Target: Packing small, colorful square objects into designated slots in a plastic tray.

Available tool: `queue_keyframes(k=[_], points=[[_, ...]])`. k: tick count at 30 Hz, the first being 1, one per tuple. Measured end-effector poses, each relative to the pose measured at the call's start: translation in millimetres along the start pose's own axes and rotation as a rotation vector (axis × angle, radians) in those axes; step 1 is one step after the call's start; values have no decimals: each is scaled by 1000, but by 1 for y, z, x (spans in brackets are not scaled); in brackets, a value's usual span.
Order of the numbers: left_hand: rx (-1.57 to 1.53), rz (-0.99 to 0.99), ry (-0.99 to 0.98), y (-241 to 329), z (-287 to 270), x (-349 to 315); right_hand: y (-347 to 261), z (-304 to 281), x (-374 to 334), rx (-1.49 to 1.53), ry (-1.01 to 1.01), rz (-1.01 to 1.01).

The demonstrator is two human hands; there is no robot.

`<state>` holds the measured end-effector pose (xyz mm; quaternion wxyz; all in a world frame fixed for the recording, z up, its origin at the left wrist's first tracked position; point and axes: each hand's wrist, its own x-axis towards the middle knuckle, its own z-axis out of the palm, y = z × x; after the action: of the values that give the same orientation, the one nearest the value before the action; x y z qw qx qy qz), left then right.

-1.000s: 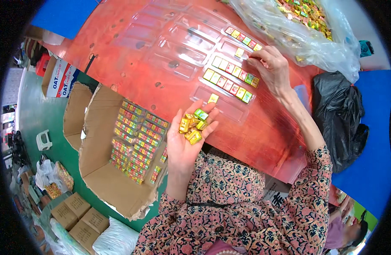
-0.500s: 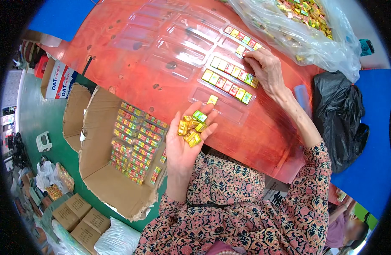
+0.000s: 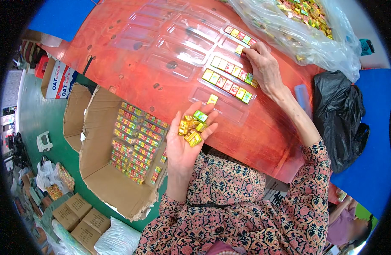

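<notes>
Several small gold foil-wrapped blocks [image 3: 191,126] with coloured tops rest in the upturned palm of my left hand [image 3: 182,140], its fingers loosely spread around them. My right hand [image 3: 265,68] reaches over a clear plastic tray [image 3: 223,46]; thumb and fingertips are pinched at its second row, beside a yellow-topped block [image 3: 239,49]. Those fingers hide the piece beneath them. Blocks with red, yellow and green tops fill two rows of the tray [image 3: 226,85] nearer me. One lone block [image 3: 212,99] lies in its closest row.
Unfilled clear trays [image 3: 182,49] spread across the red table [image 3: 131,76]. A large clear bag [image 3: 284,42] of loose blocks stands at the far right, above a black bag [image 3: 338,119]. At my left, a cardboard box [image 3: 97,153] holds packed trays [image 3: 136,144].
My right hand has shifted slightly away and left, its fingertips now covering the spot beside the yellow block and the row's end beyond. My left hand and its blocks stay nearly still.
</notes>
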<state>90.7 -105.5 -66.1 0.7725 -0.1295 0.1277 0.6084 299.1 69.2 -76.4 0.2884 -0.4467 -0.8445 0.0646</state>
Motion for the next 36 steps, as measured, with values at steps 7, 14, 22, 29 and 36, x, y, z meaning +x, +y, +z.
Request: queue_keyframes(k=[7, 14, 22, 29, 36], points=[[97, 31, 29, 4, -3, -4, -8, 3, -4, -12, -68, -52], [122, 30, 27, 5, 0, -5, -52, -14, -6, 125, -28, -95], [74, 27, -38, -2, -5, -3, -119, -20, -19, 408, -408, -399], [-60, -19, -118, -10, -2, -3, -112, -38, -16, 568, -505, -262], [1, -5, -51, 1, 3, -4, -34, -45, 15, 585, -127, 311]])
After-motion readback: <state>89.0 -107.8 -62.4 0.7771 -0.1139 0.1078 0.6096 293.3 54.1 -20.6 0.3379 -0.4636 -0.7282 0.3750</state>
